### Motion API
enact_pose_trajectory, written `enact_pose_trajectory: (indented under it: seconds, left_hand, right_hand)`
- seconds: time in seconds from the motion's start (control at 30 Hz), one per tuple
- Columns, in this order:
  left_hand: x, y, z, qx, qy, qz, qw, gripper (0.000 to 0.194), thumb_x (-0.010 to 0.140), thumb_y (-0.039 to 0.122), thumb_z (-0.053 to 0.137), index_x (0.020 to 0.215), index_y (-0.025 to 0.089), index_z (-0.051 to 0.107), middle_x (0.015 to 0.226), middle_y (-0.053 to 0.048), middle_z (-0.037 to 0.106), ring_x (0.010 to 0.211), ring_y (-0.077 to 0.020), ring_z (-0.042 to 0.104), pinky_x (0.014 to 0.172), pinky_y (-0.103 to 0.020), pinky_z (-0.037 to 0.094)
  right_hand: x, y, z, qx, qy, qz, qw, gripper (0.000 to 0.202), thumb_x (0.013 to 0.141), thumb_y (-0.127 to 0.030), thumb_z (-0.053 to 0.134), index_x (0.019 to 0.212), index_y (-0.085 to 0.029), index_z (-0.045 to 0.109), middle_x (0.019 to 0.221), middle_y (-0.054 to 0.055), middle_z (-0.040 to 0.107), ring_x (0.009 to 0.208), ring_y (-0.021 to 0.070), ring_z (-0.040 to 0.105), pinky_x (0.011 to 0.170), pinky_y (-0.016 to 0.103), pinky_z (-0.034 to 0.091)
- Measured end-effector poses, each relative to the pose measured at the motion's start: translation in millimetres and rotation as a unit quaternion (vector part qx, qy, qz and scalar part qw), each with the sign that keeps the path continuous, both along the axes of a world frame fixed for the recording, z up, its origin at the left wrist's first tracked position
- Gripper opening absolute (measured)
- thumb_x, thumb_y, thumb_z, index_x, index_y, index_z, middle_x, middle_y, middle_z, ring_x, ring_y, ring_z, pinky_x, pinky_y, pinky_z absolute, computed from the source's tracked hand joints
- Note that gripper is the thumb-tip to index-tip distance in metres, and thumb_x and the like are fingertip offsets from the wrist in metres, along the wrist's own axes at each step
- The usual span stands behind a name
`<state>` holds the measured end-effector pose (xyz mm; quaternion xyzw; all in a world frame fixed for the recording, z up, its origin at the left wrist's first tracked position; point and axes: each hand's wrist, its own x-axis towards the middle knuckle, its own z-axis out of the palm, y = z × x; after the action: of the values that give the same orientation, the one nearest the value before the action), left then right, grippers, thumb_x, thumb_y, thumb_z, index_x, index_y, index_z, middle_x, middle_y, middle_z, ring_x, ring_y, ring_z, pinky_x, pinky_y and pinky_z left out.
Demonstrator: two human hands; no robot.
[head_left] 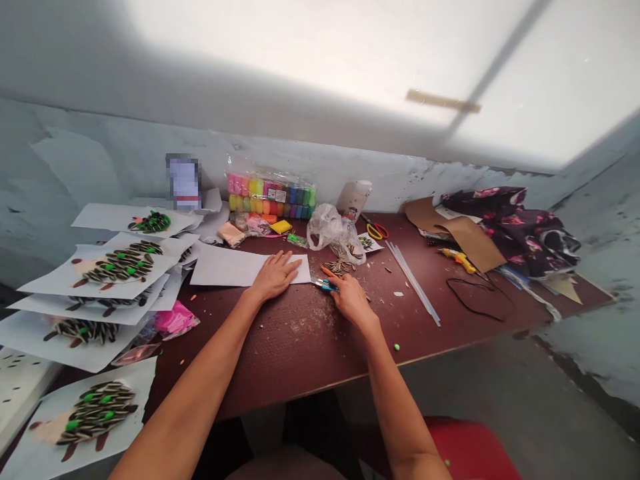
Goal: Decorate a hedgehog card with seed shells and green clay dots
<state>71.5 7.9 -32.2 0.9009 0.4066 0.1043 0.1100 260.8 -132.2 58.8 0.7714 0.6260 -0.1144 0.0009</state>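
Observation:
My left hand (276, 273) lies flat, fingers stretched out, on a folded sheet of white paper (225, 267). My right hand (353, 298) is closed round a blue utility knife (325, 284), whose tip points left at the paper's right edge. Beside that hand a slim orange piece (329, 272) shows; I cannot tell what it is. Sunflower seeds (341, 268) lie in a loose pile just beyond my right hand, close to a crumpled clear plastic bag (330, 227).
Sheets with seed-and-clay hedgehogs (117, 267) are stacked at left. At the back stand a pack of coloured clay (270, 193) and a white bottle (357, 199). Scissors (377, 231), glue sticks (413, 283), a yellow glue gun (460, 260) and dark flowered cloth (515, 230) lie rightward.

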Motion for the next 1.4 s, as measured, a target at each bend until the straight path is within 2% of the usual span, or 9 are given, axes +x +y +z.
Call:
enact_pose_trajectory:
  seconds: [0.13,0.83,1.4]
  left_hand:
    - [0,0,1.5,-0.002,0.003,-0.004,1.0,0.048,0.102,0.047,0.033,0.147,0.039,0.05,0.162,0.001,0.037,0.149,-0.0293,0.03,0.12,-0.047,0.024]
    - [0,1,1.3,-0.015,-0.001,-0.007,1.0,0.049,0.102,0.048,0.034,0.147,0.04,0.05,0.163,0.001,0.033,0.151,-0.0301,0.027,0.121,-0.05,0.021]
    - [1,-1,7.1,-0.02,0.012,-0.001,1.0,0.049,0.101,0.049,0.038,0.147,0.038,0.05,0.163,-0.001,0.034,0.15,-0.0303,0.028,0.121,-0.05,0.021]
  right_hand:
    - [6,3,-2.9,-0.001,-0.005,0.017,1.0,0.04,0.096,-0.021,0.056,0.135,-0.026,0.062,0.121,0.012,0.063,0.11,0.0231,0.058,0.09,0.029,0.041]
    - [-3,-2,-12.3,0.035,-0.003,0.032,0.999,0.031,0.096,-0.02,0.055,0.125,-0.022,0.067,0.12,0.013,0.063,0.108,0.0242,0.056,0.092,0.031,0.041]
    - [-2,2,-14.4,0.044,0.014,0.053,0.998,0.035,0.097,-0.02,0.054,0.13,-0.023,0.065,0.121,0.012,0.063,0.11,0.024,0.056,0.095,0.033,0.041]
